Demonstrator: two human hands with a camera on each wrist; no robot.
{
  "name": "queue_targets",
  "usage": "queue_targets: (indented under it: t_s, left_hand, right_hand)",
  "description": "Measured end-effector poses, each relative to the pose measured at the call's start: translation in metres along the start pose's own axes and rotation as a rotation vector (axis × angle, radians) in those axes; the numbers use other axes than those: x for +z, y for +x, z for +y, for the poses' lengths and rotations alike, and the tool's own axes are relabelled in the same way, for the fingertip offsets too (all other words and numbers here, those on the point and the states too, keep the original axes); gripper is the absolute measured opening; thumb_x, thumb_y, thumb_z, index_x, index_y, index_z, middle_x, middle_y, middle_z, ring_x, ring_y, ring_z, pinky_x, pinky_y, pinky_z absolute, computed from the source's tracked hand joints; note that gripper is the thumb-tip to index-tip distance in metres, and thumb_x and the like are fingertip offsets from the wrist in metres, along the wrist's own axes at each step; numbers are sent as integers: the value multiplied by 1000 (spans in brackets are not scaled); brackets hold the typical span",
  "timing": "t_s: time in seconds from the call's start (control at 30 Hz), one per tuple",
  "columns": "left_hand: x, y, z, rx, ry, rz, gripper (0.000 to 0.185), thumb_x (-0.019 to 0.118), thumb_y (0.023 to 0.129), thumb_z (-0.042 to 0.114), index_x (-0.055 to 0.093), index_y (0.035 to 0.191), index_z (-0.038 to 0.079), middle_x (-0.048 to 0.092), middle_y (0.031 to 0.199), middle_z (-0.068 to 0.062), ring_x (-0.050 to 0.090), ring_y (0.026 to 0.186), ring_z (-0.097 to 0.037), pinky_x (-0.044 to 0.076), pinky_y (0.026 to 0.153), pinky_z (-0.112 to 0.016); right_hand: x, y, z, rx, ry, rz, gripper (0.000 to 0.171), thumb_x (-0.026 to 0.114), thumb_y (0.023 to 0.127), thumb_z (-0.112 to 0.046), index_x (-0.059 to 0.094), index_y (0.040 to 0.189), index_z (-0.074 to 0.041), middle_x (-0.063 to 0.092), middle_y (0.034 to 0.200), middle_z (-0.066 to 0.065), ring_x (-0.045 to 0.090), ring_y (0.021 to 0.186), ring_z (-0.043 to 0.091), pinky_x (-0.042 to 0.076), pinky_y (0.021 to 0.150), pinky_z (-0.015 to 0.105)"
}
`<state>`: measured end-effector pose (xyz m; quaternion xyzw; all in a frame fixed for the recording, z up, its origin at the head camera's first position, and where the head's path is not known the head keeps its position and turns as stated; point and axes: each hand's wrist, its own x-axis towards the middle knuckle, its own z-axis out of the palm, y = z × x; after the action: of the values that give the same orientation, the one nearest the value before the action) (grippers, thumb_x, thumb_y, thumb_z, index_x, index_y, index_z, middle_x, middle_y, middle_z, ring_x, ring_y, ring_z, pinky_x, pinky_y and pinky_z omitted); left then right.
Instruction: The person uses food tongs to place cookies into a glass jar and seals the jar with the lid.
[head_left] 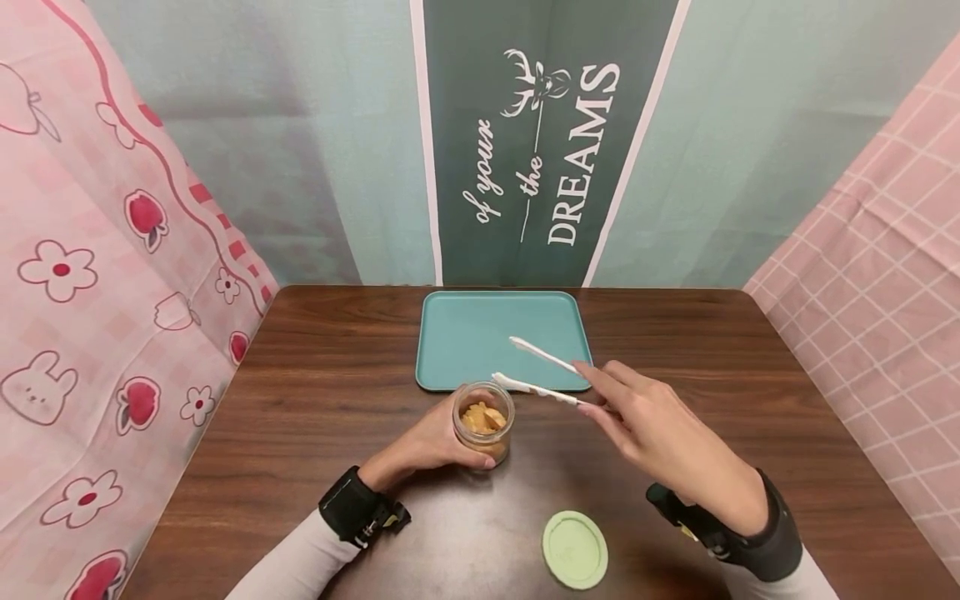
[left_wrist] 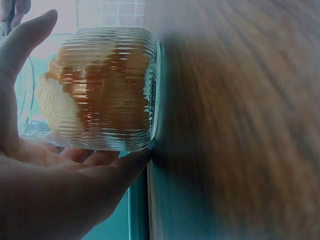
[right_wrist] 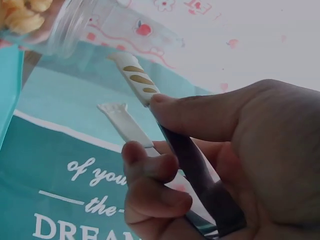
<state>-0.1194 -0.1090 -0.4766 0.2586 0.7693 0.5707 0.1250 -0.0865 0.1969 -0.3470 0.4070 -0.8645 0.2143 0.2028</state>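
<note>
My left hand (head_left: 431, 437) grips a ribbed glass jar (left_wrist: 105, 90) around its side, thumb at the front. The jar stands upright and lidless on the table, with golden-brown food pieces (head_left: 482, 417) inside. In my right hand (head_left: 651, 417) is a pair of tongs (right_wrist: 187, 155) with white tips, held between thumb and fingers. Their arms are spread apart with nothing between the tips. In the head view the lower tip lies right by the jar's rim, the upper one over the tray. A pale green round lid (head_left: 574, 550) lies on the table in front of my right hand.
A teal rectangular tray (head_left: 465, 333) lies at the table's back edge, just behind the jar. The brown wooden table (head_left: 315, 358) is bordered by hanging cloths: a pink patterned one (head_left: 97, 250) on the left, a pink checked one (head_left: 870, 275) on the right.
</note>
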Motion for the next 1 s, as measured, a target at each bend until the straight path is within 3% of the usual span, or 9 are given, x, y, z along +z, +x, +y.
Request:
queue_targets:
  t_s: [0.13,0.27,0.5,0.77,1.0]
  left_hand:
    - [0,0,0,-1,3,-1,77,100,69,19,61,135,11,60,133,-6,56,123,-20,43,109,-30]
    - [-1,-1,1,-12,1,3,78,100,69,19,61,136,11,59,133,-6,56,123,-20,43,110,-30]
    - [-1,-1,-1,5,6,6,78,100,69,18,60,136,9,59,133,-7,55,124,-20,42,111,-30]
    - [1,-1,-3,4,18,8,78,100,69,18,59,135,9,59,132,-7,56,123,-19,43,110,-29]
    - [1,0,-3,-5,30,13,78,100,68,19,60,134,11,59,131,-6,57,122,-19,43,110,-31]
  right_hand:
    - [2,0,10,29,-19,14,44,81,92,-5,68,133,3,59,88,-5,51,68,-2,42,58,15]
    - [5,0,19,82,-21,9,53,86,82,3,68,132,5,58,86,-4,50,67,-1,43,56,18]
    - [12,1,30,153,-4,-7,51,84,87,0,67,134,4,58,86,-4,49,67,2,42,56,21]
    - [35,-6,52,277,4,-144,43,77,95,-4,65,134,9,56,83,-1,43,64,5,39,54,23]
    - [54,-21,69,333,-15,-177,41,77,95,-4,66,131,10,56,80,1,45,63,7,39,54,23]
